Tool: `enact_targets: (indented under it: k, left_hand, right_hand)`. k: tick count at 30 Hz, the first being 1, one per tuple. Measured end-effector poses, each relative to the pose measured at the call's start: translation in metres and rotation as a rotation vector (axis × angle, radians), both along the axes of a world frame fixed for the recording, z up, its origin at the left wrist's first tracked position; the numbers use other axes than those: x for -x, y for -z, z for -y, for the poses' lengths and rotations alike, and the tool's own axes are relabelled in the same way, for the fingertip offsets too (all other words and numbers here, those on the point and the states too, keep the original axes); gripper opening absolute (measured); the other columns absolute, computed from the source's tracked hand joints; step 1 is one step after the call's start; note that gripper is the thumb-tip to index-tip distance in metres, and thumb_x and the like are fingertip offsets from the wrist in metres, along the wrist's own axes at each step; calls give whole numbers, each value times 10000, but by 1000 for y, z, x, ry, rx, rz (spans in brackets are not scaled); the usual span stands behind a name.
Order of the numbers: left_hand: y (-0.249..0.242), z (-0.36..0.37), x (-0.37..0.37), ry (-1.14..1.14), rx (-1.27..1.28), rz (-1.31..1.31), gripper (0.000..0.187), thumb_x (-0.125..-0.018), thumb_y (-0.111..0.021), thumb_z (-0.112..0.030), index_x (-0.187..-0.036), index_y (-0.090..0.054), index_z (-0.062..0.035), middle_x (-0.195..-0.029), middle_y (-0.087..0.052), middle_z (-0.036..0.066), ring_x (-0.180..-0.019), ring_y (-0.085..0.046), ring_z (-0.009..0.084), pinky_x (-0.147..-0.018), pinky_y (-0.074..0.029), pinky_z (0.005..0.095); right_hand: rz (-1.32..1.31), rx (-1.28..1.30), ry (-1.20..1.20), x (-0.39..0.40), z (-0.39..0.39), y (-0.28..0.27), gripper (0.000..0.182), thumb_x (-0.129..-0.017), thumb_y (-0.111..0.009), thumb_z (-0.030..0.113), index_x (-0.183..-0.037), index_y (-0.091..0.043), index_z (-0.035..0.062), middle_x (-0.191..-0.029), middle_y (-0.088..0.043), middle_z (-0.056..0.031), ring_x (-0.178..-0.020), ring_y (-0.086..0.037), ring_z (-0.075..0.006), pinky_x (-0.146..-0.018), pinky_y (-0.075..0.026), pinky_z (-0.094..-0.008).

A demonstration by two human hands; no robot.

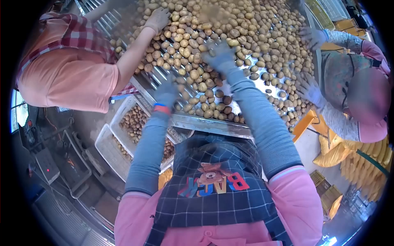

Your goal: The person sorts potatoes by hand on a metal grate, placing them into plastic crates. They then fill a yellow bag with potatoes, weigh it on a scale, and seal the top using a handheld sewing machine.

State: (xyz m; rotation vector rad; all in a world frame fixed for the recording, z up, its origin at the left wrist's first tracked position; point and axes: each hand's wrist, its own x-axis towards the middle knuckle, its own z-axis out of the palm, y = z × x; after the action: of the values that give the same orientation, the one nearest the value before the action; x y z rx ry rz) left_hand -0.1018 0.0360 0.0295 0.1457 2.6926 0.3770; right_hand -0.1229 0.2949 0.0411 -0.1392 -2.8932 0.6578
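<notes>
Many small round potatoes (195,74) cover the metal sorting table (213,125) in front of me. My right hand (221,57), in a grey-blue glove, reaches over the pile with its fingers stretched out and apart, touching potatoes. Nearer the table's front left edge is my left hand (166,92), gloved alike, with a red-orange band (162,108) at the wrist. It is beside potatoes on the metal rollers (160,76). Blur hides how its fingers are bent and whether they hold anything.
A co-worker's gloved hand (158,19) touches potatoes at the left. Another co-worker's hands (310,90) are at the right edge. White crates (110,141) with potatoes stand below the table's left side. Yellow sacks (361,164) lie at the right.
</notes>
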Motion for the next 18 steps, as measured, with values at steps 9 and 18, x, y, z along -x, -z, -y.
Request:
enact_targets:
  k: [9, 18]
  left_hand:
    - [-37, -33, -65, 147, -238, 37, 449, -937, -492, -213, -1382, -483, -151, -1116, -629, 200, -975, -631, 375, -830, -507, 492]
    - [-31, -71, -94, 352, 28, 104, 592, -907, -549, -303, -1437, -366, -114, -1113, -640, 200, -1003, -636, 387, -841, -505, 499]
  right_hand:
    - [239, -224, -237, -105, -95, -15, 277, -865, -588, 315, -1114, -670, 227, -1418, -477, -95, -1329, -432, -352, -1074, -370, -496]
    - [394, -129, -462, -183, -12, -67, 435, -860, -583, 415, -1212, -605, 161, -1293, -507, -179, -1253, -440, -404, -1079, -270, -585]
